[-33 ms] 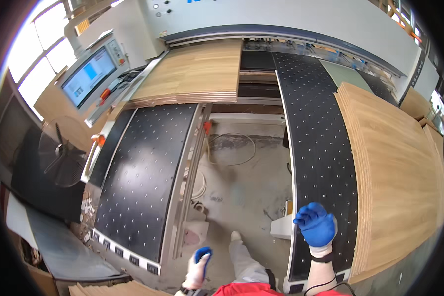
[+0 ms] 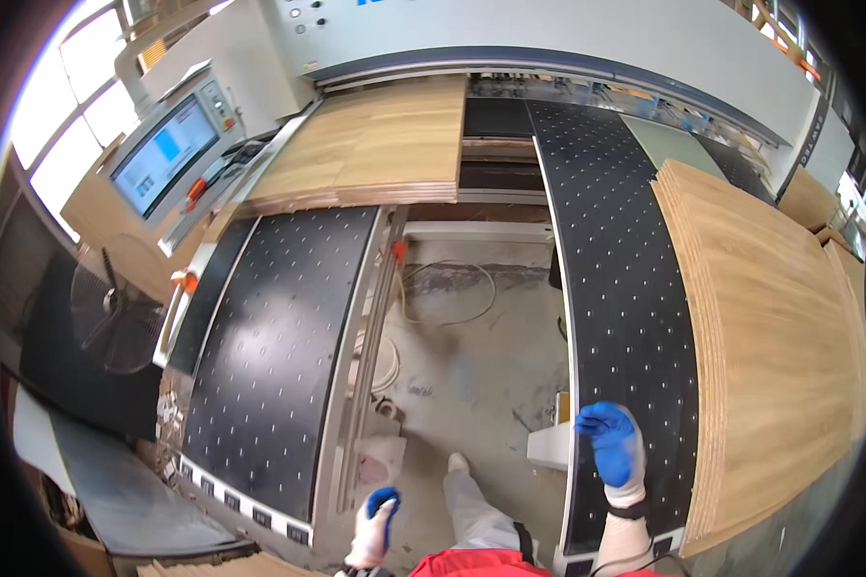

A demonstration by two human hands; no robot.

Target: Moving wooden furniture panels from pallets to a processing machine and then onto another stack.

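Observation:
Over the black perforated right table (image 2: pixel 623 317) hangs my right hand (image 2: pixel 613 452), in a white glove with a blue coating. Its fingers point left, loosely bent and apart, with nothing in them. My left hand (image 2: pixel 373 527), gloved the same way, is low in front of me above the floor, beside the left table (image 2: pixel 279 337). Its fingers are half curled with a gap to the thumb, and no object shows in it. A stack of wood-grain boards (image 2: pixel 779 356) lies along the right table's right side. Another board stack (image 2: pixel 366 135) rests at the machine's front, at the far left.
Across the back runs a large pale machine (image 2: pixel 548 48). A control screen (image 2: pixel 166 154) and a fan (image 2: pixel 114 303) stand at the left. Between the tables, a hose (image 2: pixel 491 288) lies on the concrete floor (image 2: pixel 462 356). A white box-shaped part (image 2: pixel 547 448) juts from the right table.
My right hand has turned, its fingers reaching more to the left. My left hand has shifted slightly left and down. The view has moved a little.

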